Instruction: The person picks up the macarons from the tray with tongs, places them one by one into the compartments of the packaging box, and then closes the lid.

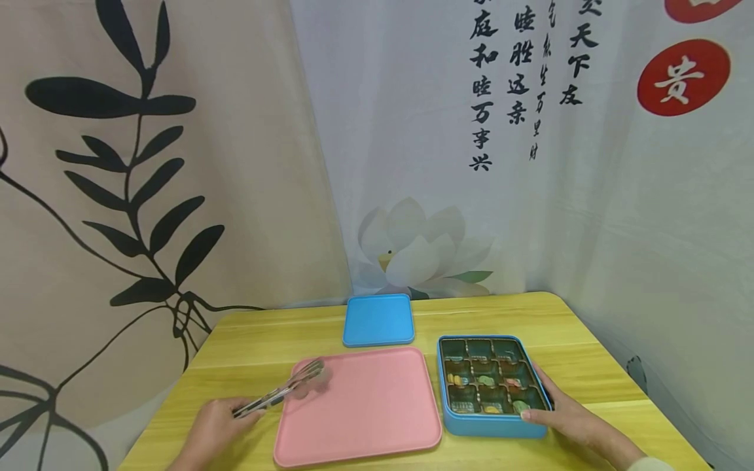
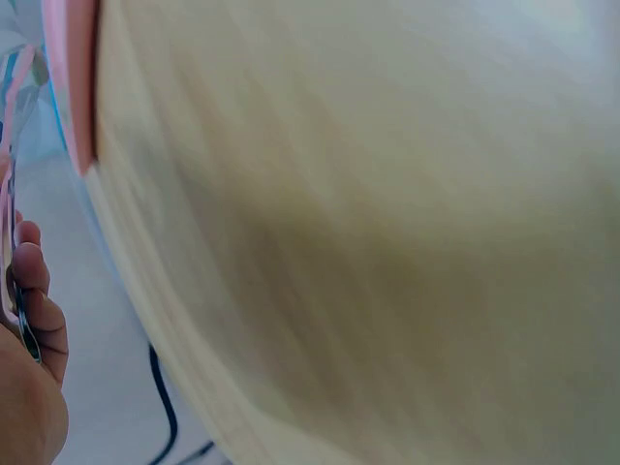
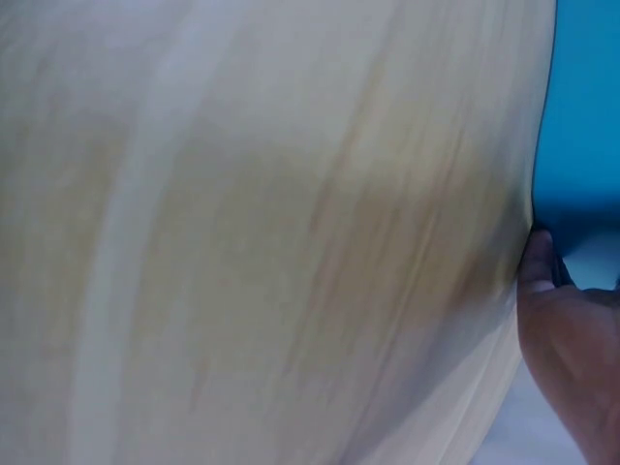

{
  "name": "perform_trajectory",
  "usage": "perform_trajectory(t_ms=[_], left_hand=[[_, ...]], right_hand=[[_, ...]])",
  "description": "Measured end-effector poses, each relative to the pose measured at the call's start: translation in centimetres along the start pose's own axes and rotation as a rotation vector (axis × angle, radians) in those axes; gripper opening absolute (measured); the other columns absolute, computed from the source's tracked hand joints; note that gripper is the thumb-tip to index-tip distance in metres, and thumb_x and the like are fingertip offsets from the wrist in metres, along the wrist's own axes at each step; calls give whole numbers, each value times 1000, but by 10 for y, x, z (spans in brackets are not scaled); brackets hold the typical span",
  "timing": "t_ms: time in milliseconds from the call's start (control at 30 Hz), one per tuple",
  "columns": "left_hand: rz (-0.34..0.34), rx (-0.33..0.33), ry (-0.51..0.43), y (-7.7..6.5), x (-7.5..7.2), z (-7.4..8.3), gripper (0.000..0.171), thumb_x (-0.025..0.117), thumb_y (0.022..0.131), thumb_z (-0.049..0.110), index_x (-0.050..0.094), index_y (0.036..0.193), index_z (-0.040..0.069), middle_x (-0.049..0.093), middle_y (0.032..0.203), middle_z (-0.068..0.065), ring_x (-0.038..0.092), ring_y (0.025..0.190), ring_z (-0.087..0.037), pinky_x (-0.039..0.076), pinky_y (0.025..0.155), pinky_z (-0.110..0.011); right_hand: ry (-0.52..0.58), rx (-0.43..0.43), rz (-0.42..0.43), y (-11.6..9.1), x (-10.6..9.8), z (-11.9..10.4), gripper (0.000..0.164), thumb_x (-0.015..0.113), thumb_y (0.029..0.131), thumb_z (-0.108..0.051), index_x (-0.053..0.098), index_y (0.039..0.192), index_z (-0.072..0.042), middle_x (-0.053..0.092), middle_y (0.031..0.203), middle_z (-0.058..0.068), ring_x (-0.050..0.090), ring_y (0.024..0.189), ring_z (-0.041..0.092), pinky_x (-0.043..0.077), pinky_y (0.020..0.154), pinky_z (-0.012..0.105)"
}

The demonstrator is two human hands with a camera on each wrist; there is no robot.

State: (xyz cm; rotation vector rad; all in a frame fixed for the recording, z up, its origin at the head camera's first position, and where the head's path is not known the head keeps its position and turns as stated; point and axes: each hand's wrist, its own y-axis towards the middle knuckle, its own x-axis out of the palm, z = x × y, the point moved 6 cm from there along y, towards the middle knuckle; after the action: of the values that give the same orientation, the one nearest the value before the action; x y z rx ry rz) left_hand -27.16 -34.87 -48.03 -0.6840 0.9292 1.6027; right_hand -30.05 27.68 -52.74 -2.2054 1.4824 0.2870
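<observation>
My left hand (image 1: 220, 422) holds a pair of metal tongs (image 1: 277, 394) by their near end. The tongs' far end hangs over the upper left part of a pink tray (image 1: 365, 418), and I cannot tell whether anything is between the tips. In the left wrist view, curled fingers (image 2: 37, 291) wrap the handle. My right hand (image 1: 568, 412) grips a blue box (image 1: 495, 428) at its near right corner, thumb at the front rim and fingers along the right side. A dark divided insert (image 1: 480, 350) fills the box; small yellow, green and reddish pieces lie in several middle and near compartments.
Behind the pink tray lies a blue rectangular lid or tray (image 1: 379, 320). All of this stands on a yellow wood-grain table (image 1: 247, 340). A printed cloth (image 1: 265, 163) hangs behind the table and along its right side. Dark cables (image 2: 165, 407) show below the table edge.
</observation>
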Motion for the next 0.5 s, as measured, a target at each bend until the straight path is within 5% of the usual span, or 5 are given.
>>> perform_trajectory(t_ms=[267, 500], left_hand=[[-51, 16, -119, 27, 24, 48, 23, 83, 80, 34, 76, 88, 14, 62, 68, 8, 48, 57, -10, 39, 50, -23], [-77, 153, -192, 54, 60, 113, 24, 83, 81, 32, 79, 94, 13, 71, 81, 2, 53, 64, -9, 45, 56, -25]], right_hand=[[9, -2, -2, 1, -1, 1, 102, 63, 97, -35, -18, 156, -11, -14, 156, 34, -5, 138, 61, 12, 102, 77], [45, -19, -8, 1, 0, 3, 103, 64, 97, -31, -19, 155, -10, -16, 157, 33, -9, 139, 59, 7, 103, 76]])
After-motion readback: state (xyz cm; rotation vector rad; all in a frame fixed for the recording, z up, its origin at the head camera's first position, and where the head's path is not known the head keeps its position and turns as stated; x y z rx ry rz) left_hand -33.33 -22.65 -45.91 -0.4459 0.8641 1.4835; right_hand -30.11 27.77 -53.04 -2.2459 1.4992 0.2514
